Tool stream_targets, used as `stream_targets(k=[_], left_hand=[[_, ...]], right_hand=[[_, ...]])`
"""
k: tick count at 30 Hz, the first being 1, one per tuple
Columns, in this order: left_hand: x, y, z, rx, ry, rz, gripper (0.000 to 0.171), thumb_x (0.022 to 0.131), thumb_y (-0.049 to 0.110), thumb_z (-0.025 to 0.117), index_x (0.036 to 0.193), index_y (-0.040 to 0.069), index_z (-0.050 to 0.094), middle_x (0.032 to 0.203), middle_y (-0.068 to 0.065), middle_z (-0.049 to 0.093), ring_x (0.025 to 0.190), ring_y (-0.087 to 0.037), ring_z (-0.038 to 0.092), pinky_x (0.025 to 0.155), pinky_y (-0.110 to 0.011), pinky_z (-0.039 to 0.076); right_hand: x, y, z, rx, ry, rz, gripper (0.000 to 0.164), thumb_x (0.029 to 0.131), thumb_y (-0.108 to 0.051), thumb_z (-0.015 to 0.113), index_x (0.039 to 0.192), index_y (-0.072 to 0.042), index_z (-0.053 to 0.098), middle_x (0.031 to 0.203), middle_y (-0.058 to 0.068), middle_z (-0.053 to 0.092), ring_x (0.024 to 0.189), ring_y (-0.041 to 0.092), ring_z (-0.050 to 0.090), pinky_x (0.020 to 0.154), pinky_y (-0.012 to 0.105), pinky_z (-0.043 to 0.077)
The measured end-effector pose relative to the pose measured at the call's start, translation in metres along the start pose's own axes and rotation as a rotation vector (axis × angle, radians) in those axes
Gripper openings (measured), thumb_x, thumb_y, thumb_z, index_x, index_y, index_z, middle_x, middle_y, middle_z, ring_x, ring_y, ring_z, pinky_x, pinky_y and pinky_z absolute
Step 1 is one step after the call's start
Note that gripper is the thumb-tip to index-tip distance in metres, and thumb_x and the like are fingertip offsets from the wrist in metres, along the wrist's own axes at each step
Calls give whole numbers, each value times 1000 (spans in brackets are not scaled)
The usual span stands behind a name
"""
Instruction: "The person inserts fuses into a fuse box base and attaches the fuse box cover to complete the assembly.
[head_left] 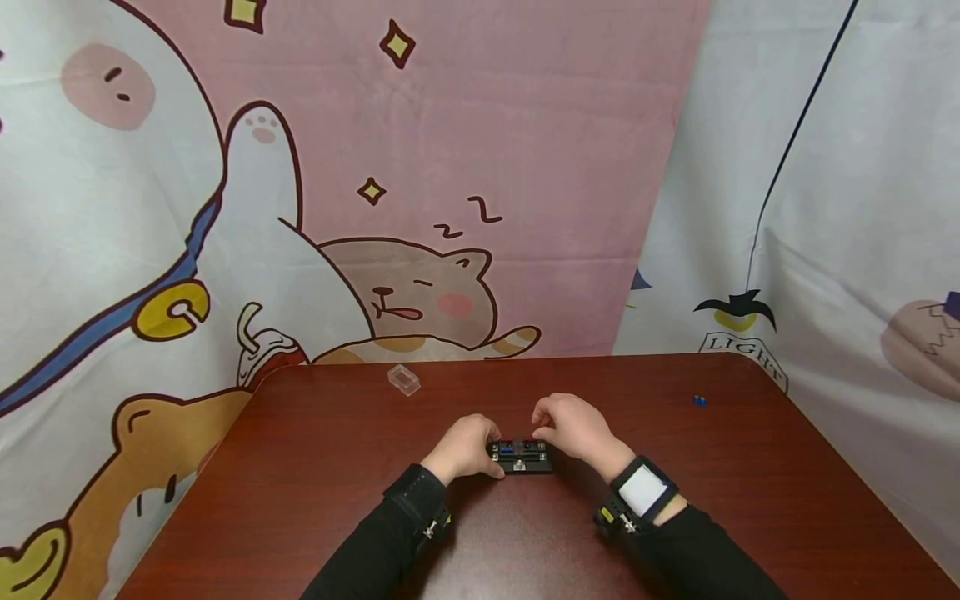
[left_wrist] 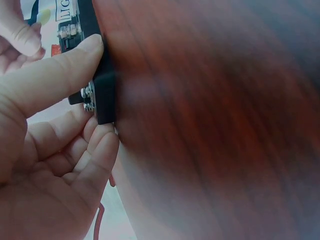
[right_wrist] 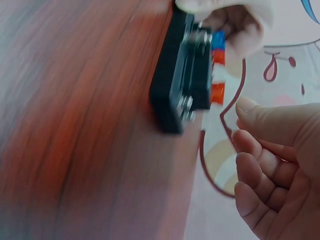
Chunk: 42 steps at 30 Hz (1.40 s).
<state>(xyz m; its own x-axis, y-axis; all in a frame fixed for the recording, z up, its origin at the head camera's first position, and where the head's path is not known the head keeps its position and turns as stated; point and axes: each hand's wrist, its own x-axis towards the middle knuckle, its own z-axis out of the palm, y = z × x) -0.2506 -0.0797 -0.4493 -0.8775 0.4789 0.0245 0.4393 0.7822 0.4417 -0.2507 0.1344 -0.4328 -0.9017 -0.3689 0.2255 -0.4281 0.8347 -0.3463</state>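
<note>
A small black block [head_left: 519, 458] with metal screw terminals lies on the brown table. In the right wrist view, red parts [right_wrist: 217, 93] and a blue part [right_wrist: 218, 40] stick out from its upper face. My left hand [head_left: 467, 448] grips the left end of the block, with the thumb [left_wrist: 82, 60] along its near side and the fingers behind and beneath. My right hand [head_left: 573, 429] hovers by the right end, fingers loosely curled. Nothing shows between its thumb [right_wrist: 265, 122] and fingers, apart from the block in the right wrist view.
A clear plastic box [head_left: 404, 380] sits near the table's back edge, left of the hands. Small blue pieces [head_left: 700, 400] lie at the right rear of the table [head_left: 337, 450]. Behind the table hangs a printed cloth [head_left: 525, 167].
</note>
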Motion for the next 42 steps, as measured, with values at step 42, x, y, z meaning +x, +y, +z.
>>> stream_targets(k=[42], left_hand=[[-2,1,0,11,4,16,45,63,23,95,97,4,72,92,-3,65,88,-19,61,81,-34,50]], right_hand=[[-49,168,-79,-257,82,304,20,83,-12,78,96,1,70,93,20,68,84,35,62,69,52,52]])
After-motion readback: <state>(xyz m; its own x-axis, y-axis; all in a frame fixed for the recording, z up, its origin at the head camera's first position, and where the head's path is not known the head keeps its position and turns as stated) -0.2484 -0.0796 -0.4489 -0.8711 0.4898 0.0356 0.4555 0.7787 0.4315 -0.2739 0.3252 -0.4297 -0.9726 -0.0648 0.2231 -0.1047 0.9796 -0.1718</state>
